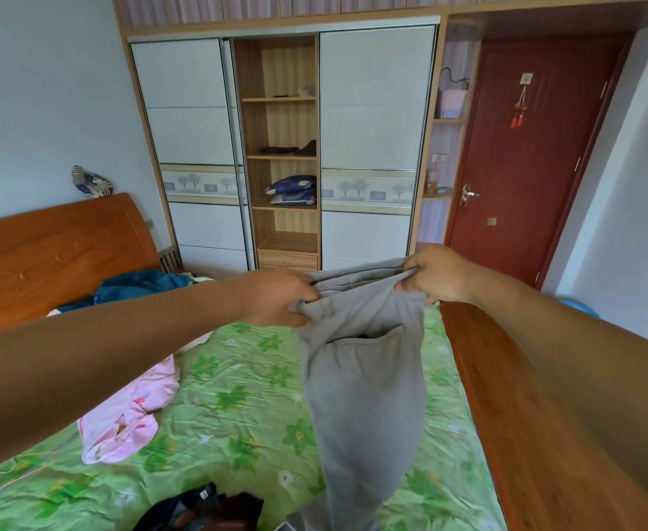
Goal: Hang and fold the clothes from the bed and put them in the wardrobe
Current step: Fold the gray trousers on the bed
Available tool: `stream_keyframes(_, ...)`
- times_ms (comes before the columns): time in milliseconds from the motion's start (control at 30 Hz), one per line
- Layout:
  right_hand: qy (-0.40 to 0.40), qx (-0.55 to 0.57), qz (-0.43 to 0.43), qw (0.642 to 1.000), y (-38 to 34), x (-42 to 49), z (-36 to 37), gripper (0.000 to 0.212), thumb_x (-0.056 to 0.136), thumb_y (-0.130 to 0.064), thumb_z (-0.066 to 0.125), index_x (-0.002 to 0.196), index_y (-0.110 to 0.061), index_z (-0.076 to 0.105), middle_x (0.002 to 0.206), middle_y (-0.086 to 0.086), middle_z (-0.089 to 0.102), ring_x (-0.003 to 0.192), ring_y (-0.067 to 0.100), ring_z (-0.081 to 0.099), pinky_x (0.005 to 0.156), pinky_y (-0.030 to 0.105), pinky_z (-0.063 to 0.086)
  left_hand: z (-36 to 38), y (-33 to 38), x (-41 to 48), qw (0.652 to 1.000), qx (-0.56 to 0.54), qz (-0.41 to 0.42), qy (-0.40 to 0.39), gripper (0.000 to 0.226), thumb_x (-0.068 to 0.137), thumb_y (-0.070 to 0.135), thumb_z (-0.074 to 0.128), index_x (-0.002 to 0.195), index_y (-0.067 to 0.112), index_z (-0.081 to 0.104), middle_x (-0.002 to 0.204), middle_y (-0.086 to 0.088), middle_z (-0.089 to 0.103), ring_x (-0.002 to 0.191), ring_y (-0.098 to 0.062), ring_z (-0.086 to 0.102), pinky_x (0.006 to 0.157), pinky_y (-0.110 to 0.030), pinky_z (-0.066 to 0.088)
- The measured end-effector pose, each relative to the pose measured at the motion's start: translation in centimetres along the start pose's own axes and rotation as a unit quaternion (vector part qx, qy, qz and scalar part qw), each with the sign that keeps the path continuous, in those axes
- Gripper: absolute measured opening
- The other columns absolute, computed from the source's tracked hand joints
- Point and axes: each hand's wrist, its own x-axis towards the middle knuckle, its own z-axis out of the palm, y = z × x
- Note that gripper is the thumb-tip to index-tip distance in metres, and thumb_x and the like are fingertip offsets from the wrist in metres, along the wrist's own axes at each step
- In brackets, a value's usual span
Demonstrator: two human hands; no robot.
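Observation:
A pair of grey trousers [364,385] hangs in the air over the bed [234,400], waistband up, a back pocket facing me. My left hand [276,298] grips the left side of the waistband and my right hand [435,275] pinches the right side. The legs drop down to the green flowered sheet. A pink garment [127,419] lies on the sheet at the left. Blue clothes [138,287] are heaped by the headboard, and a dark garment [203,511] lies at the near edge. The wardrobe [282,147] stands behind the bed, its middle shelves exposed.
The wooden footboard [506,396] runs along the right of the bed and the headboard [46,258] along the left. A blue folded item [293,189] and dark items [295,149] sit on the wardrobe shelves. A red door [525,155] is shut at the right.

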Motion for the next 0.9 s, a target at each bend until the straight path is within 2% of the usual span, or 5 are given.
stream_keyframes(233,-0.083,-0.084,0.019,0.993,-1.0,-0.9,-3.1,0.093,0.076,-0.096,0.028,0.114,-0.021,0.069,0.122,-0.012,0.056,0.12,0.019,0.054,0.108,0.045,0.041,-3.4,-2.1,0.8,0.998,-0.04,-0.024,0.049,0.024,0.082,0.013,0.071,0.067,0.017,0.053,0.073,0.0,0.055,0.064,-0.016,0.055,0.061,-0.032,0.045)
stream_keyframes(400,-0.054,-0.154,-0.111,0.98,-1.1,-0.4,-1.7,0.05,0.097,-0.058,0.053,0.063,-0.023,0.064,0.07,-0.003,0.055,0.074,0.02,0.055,0.069,0.036,0.041,-5.2,-3.2,0.6,0.998,-0.029,-0.013,0.056,0.031,0.079,0.032,0.065,0.064,0.045,0.041,0.074,0.007,0.054,0.066,-0.016,0.057,0.062,-0.033,0.048)
stream_keyframes(533,0.024,-0.292,-0.232,0.927,-1.4,-1.0,-0.1,0.039,0.091,-0.062,0.056,0.09,-0.028,0.076,0.128,-0.001,0.036,0.119,0.018,0.032,0.08,0.033,0.034,-5.7,-3.5,-0.1,0.999,-0.003,-0.012,0.048,0.032,0.081,0.023,0.069,0.069,0.04,0.044,0.077,0.005,0.056,0.068,-0.016,0.057,0.065,-0.035,0.05)
stream_keyframes(667,0.115,-0.334,-0.364,0.861,-2.4,-1.2,1.6,0.007,0.086,-0.033,0.071,0.085,-0.028,0.075,0.114,0.0,0.048,0.107,0.026,0.042,0.073,0.037,0.037,-5.6,-4.2,-0.7,0.999,0.007,-0.024,0.03,0.021,0.079,0.039,0.056,0.079,0.019,0.059,0.078,-0.001,0.06,0.069,-0.019,0.059,0.065,-0.039,0.052)
stream_keyframes(900,-0.054,-0.295,-0.166,0.939,-4.4,-0.6,3.4,0.011,0.09,-0.029,0.058,0.084,-0.029,0.067,0.092,-0.006,0.063,0.099,0.024,0.046,0.075,0.039,0.038,-5.4,-4.8,-1.8,0.999,-0.02,0.003,0.046,0.021,0.078,0.037,0.055,0.076,0.016,0.059,0.078,0.001,0.055,0.068,-0.015,0.054,0.063,-0.036,0.047)
